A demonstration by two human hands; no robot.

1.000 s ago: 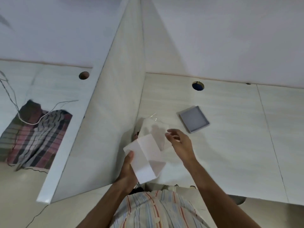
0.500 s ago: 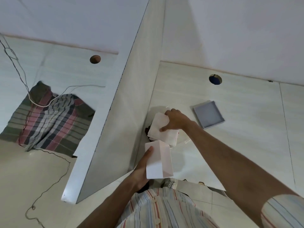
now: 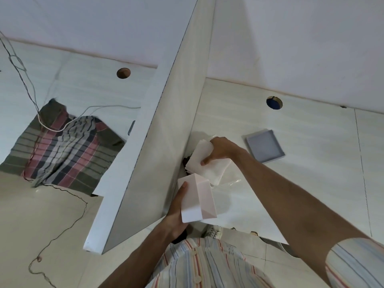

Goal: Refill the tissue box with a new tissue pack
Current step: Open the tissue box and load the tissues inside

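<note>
The person wears a short-sleeved, light-coloured woven shirt [image 3: 207,265] with narrow vertical stripes in pale blue, red-orange and cream. A front placket runs down the chest, carrying 2 visible pale round buttons [image 3: 196,279]. The right short sleeve [image 3: 357,265] shows the same stripe pattern and ends in a hemmed cuff above the elbow. Both forearms are bare below the sleeves. The left hand [image 3: 176,213] and right hand [image 3: 220,150] carry no rings, watch, bands or gloves. A pale lace-up shoe [image 3: 214,231] is visible just beyond the shirt front, at floor level.
</note>
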